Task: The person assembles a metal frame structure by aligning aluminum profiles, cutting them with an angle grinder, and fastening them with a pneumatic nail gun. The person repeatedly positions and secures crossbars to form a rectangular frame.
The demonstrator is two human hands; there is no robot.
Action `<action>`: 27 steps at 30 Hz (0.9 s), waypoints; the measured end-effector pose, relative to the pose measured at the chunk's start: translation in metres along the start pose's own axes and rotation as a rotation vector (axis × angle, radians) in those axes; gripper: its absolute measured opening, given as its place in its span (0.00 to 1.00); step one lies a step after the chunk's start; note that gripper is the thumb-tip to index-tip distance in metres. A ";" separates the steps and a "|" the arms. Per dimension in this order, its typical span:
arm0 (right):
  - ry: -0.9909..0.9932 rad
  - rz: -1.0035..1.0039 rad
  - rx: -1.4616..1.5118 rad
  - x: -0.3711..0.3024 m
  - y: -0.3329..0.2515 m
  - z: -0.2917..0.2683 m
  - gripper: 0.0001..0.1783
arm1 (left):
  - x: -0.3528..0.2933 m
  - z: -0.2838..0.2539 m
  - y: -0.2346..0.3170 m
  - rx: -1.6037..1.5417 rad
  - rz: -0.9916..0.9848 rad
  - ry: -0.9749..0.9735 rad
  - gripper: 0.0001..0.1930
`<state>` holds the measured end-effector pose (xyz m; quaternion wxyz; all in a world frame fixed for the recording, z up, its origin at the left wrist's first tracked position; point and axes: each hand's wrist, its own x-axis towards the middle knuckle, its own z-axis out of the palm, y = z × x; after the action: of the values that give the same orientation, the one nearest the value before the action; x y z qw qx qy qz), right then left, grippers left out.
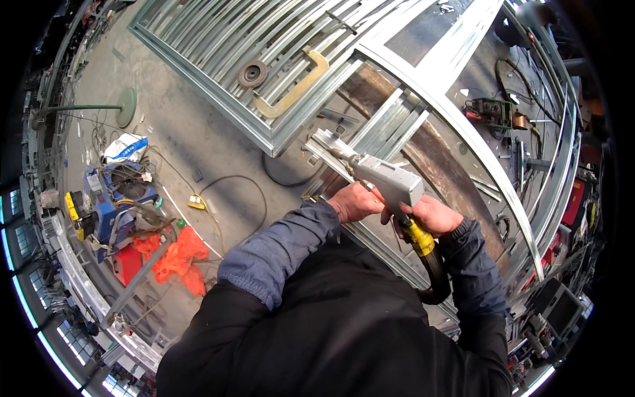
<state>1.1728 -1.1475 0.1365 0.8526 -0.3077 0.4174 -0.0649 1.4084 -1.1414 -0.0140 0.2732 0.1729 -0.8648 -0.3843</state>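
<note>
A handheld welding gun (pixel 395 180) with a boxy silver body points its narrow nozzle up and to the left. My right hand (pixel 433 215) is closed around its grip, just above yellow tape on a thick black hose (pixel 434 271). Curled beneath the front of the body, my left hand (pixel 357 202) grips the gun near the nozzle's base; some of its fingers are hidden. The nozzle tip lies over galvanized metal profiles (pixel 336 144), and I cannot tell whether it touches them.
Ahead lies a metal frame (pixel 198 83) with slats, bearing a C-shaped clamp (pixel 301 92) and a grinding disc (pixel 252 74). A curved rail (pixel 473 145) arches on the right. Cables, a blue machine (pixel 109 205) and orange plastic sheeting (pixel 177 259) occupy the floor at left.
</note>
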 end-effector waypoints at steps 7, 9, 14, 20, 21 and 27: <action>-0.095 0.047 0.191 0.030 0.021 -0.035 0.26 | -0.013 0.027 -0.009 0.171 -0.095 0.018 0.05; -0.096 0.080 0.201 0.036 0.020 -0.039 0.26 | -0.013 0.032 -0.010 0.240 -0.113 0.004 0.04; -0.134 0.082 0.212 0.041 0.024 -0.054 0.29 | -0.006 0.029 -0.011 0.218 -0.070 0.039 0.04; -0.167 0.064 0.347 0.044 0.025 -0.068 0.35 | -0.006 0.028 -0.015 0.077 -0.030 0.086 0.08; -0.171 0.065 0.347 0.044 0.025 -0.069 0.35 | -0.008 0.030 -0.017 0.057 -0.027 0.092 0.09; -0.187 0.059 0.328 0.048 0.027 -0.073 0.35 | -0.010 0.031 -0.016 0.022 -0.037 0.107 0.13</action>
<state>1.1444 -1.1781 0.0550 0.9280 -0.1569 0.3287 -0.0783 1.3986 -1.1293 -0.0469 0.3098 0.2119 -0.8499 -0.3698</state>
